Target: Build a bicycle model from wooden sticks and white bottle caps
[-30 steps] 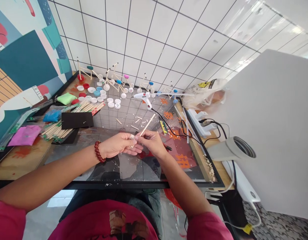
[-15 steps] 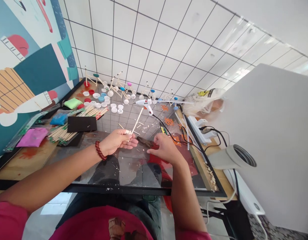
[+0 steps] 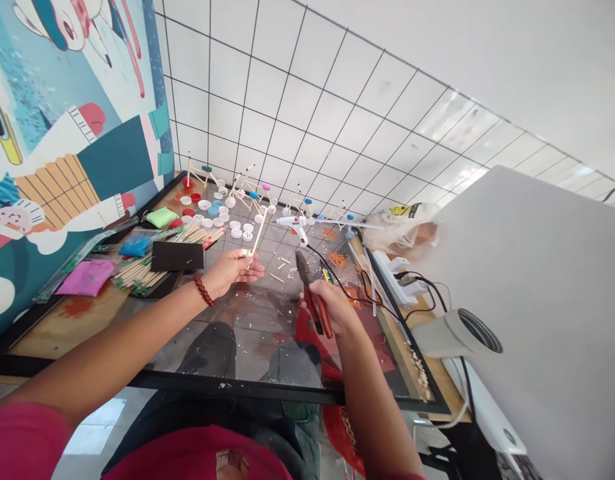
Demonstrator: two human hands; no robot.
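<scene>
My left hand (image 3: 232, 273) is closed on a thin wooden stick (image 3: 259, 232), which points up and away from the fingers. Some short pale piece shows by the thumb, too small to make out. In my right hand (image 3: 337, 307) is a pair of pliers (image 3: 304, 270) with red handles, its dark jaws pointing away from me over the table. The fingers wrap round the handles. Beyond both hands lies a white glue gun (image 3: 293, 225). Short cut bits of stick (image 3: 277, 277) are scattered between the hands and the glue gun.
Bottle caps (image 3: 213, 212) and small stick models (image 3: 252, 195) stand along the back. At left are matchsticks (image 3: 132, 275), a black block (image 3: 177, 256) and packets of coloured clay (image 3: 87, 277). A power strip (image 3: 398, 279), cables and a plastic bag (image 3: 404, 225) are at right.
My right hand has picked the pliers up from the table and now holds them raised by the handles. My left hand keeps the stick, now held further left.
</scene>
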